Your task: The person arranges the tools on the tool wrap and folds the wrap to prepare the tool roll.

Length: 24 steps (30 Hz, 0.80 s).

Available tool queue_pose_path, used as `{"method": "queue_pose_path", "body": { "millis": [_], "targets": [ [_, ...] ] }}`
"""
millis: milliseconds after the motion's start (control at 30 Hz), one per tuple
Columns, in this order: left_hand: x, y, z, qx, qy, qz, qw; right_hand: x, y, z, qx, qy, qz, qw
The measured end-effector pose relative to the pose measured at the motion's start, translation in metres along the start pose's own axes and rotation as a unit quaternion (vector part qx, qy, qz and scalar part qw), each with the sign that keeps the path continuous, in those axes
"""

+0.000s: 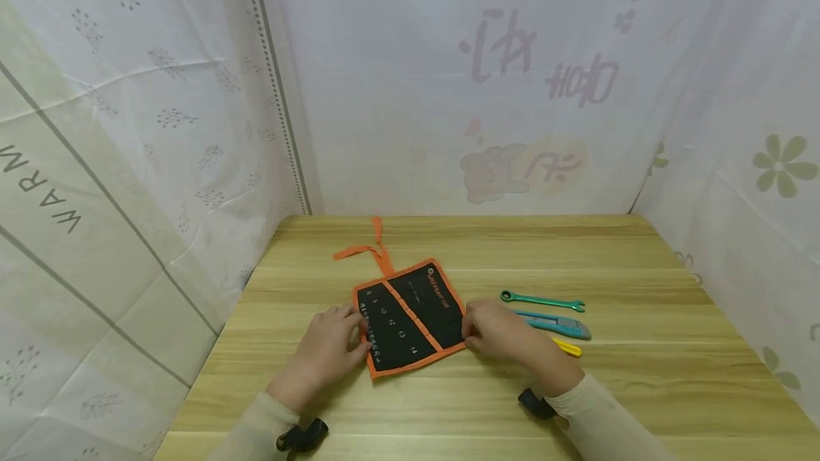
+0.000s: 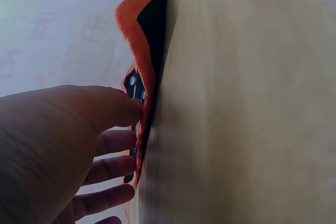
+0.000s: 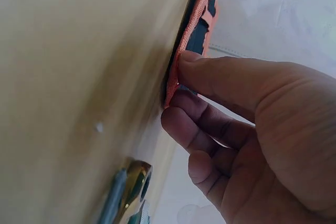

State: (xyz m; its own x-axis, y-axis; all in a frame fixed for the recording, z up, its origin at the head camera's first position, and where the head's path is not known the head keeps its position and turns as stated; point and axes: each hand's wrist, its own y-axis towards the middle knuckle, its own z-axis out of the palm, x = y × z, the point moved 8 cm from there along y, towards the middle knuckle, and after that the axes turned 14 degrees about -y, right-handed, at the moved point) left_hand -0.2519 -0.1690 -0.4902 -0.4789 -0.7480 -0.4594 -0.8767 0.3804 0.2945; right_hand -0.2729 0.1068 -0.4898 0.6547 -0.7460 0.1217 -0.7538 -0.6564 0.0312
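A black wrench pouch [image 1: 391, 329] with orange edging lies on the table, printed with sizes such as 10, 12, 13 and 14. Its orange tie straps [image 1: 383, 260] stretch away from the far edge. The left hand [image 1: 329, 347] rests at the pouch's left edge; in the left wrist view its thumb touches the orange trim and the fingers extend fairly straight. On the opposite side, the right hand [image 1: 502, 333] pinches the pouch's edge between thumb and index finger [image 3: 184, 127]. The near edge of the pouch [image 2: 137, 40] bends up off the table in the left wrist view.
Right of the pouch lie a green combination wrench [image 1: 543, 301], a teal utility knife [image 1: 564, 326] and a yellow-handled item [image 1: 567, 347], the latter partly hidden by the right hand. Printed curtains [image 1: 397, 91] enclose the wood-grain table [image 1: 640, 375] at the back and sides.
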Motion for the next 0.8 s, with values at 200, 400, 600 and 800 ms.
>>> {"method": "queue_pose_path", "body": {
  "millis": [200,400,600,800],
  "targets": [
    [0.004,0.008,0.000,0.006,0.002,-0.014,0.9999,0.008,-0.009,0.006,0.011,0.012,0.007,0.9998],
    [0.009,0.014,0.002,0.010,0.000,-0.026,0.9996,0.018,-0.014,0.008,0.025,0.034,0.008,0.9991],
    [0.014,0.015,0.002,0.004,-0.013,-0.025,0.9996,0.026,-0.017,0.007,0.029,0.037,0.004,0.9989],
    [0.017,0.014,0.003,-0.004,-0.024,-0.018,0.9995,0.030,-0.019,0.008,0.018,0.036,-0.007,0.9991]
  ]
}}
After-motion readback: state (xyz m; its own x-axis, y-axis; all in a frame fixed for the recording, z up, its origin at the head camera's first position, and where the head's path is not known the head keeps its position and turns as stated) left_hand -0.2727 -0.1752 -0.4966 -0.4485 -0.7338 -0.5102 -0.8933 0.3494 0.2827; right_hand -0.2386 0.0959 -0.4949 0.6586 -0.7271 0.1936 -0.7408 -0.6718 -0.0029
